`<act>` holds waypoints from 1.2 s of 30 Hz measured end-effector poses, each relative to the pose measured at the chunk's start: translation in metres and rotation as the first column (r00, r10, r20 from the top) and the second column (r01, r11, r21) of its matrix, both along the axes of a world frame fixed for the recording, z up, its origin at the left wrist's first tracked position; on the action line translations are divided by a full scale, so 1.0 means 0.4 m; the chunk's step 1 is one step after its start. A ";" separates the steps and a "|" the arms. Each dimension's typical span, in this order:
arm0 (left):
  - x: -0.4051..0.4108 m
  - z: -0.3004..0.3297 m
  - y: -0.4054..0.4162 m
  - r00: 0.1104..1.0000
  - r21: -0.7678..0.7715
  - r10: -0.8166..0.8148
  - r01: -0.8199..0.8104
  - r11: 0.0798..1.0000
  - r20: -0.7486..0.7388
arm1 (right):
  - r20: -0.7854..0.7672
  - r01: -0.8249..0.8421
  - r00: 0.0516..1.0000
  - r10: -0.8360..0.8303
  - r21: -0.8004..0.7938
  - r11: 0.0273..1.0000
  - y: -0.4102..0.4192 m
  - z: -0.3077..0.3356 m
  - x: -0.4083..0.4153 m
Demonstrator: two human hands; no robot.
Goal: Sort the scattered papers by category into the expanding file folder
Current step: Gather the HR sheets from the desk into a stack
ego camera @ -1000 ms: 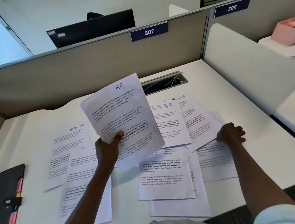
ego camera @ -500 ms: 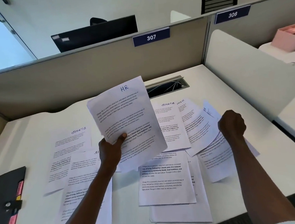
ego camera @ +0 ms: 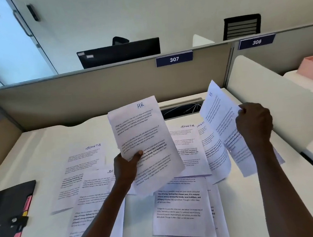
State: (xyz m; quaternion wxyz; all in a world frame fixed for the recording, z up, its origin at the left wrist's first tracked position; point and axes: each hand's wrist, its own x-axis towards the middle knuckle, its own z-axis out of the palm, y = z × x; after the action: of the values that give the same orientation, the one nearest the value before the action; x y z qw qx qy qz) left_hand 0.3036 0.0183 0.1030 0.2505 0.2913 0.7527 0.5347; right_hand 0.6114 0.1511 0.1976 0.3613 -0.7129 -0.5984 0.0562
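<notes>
Right hand (ego camera: 253,123) now lifted, fingers gripping second HR sheet (ego camera: 221,120), left hand (ego camera: 126,167) gripping HR sheet (ego camera: 144,143) (both raised)

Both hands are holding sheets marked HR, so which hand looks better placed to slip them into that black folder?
Probably the left hand. Its HR sheet is held nearer the black expanding folder, which lies at the desk's left edge. The right hand holds its sheet far over on the opposite side.

White desk (ego camera: 41,146) under scattered printed sheets (ego camera: 181,208), black expanding folder (ego camera: 7,214) at its left edge.
</notes>
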 end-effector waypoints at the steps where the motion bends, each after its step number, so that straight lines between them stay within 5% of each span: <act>1: -0.005 0.000 0.000 1.000 -0.014 0.011 -0.011 1.000 0.000 | 0.007 -0.015 1.000 0.015 0.007 1.000 0.001 0.001 -0.008; 10: -0.040 0.000 -0.013 0.998 -0.049 0.053 -0.051 0.997 0.034 | -0.025 -0.196 0.980 0.200 0.114 0.974 -0.017 0.033 -0.092; 19: -0.049 0.000 -0.035 0.992 -0.033 0.035 -0.032 0.999 0.122 | -0.310 -0.440 0.843 0.440 0.075 0.895 -0.031 0.046 -0.178; 27: -0.033 0.016 -0.037 0.957 -0.023 -0.134 0.144 0.989 0.257 | -0.530 -0.519 0.763 0.370 -0.163 0.839 -0.027 -0.070 -0.245; 36: -0.024 0.031 -0.033 0.939 -0.011 -0.233 0.244 0.970 0.255 | -0.640 -0.521 0.705 0.304 -0.177 0.835 -0.039 -0.146 -0.276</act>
State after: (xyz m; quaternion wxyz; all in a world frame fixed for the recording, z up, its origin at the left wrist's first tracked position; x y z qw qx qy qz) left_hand 0.2938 0.0050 0.1156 0.4129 0.3048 0.6852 0.5169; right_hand 0.5012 0.1355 0.1390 0.3748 -0.5561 -0.5833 0.4583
